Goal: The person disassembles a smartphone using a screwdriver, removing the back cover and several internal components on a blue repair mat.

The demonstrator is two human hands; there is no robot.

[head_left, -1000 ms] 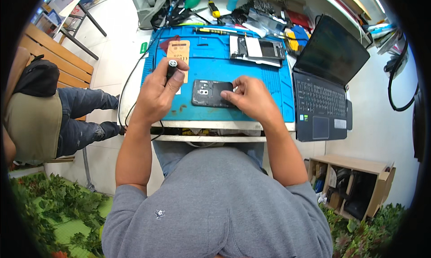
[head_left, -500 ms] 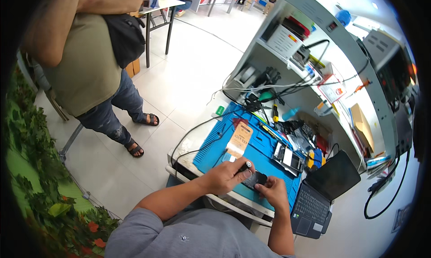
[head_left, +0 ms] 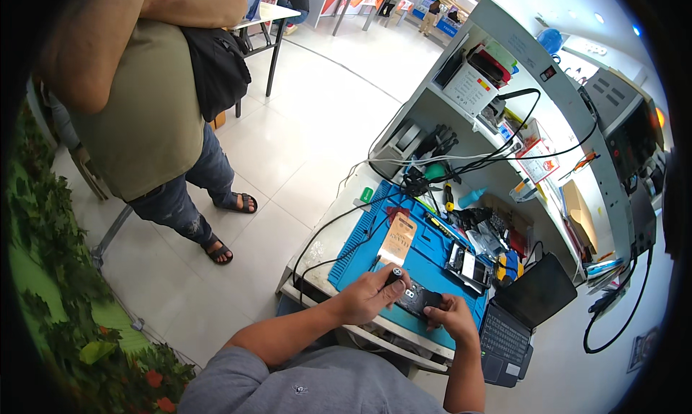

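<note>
My left hand (head_left: 364, 299) grips a short black cylindrical tool (head_left: 395, 276) with a silver cross-patterned end, just above the left part of a black phone (head_left: 412, 296), back side up with its cameras showing. My right hand (head_left: 450, 317) pinches the phone's right end between thumb and fingers. Beneath them lies a blue repair mat (head_left: 347, 265), with an orange-brown card (head_left: 396, 242) beyond the phone and a disassembled device (head_left: 468, 266) to its right.
An open black laptop (head_left: 504, 335) sits right of the mat. Cables, pliers, bottles and tools crowd the back under grey shelving (head_left: 483, 25). At left stands a person (head_left: 133, 126) with bent arms, dark bag and sandals, beside artificial foliage (head_left: 36, 284).
My head view has swung toward the left and up, bringing the person's arms, the shelves and far tables into sight. My hands keep their holds on the tool and phone.
</note>
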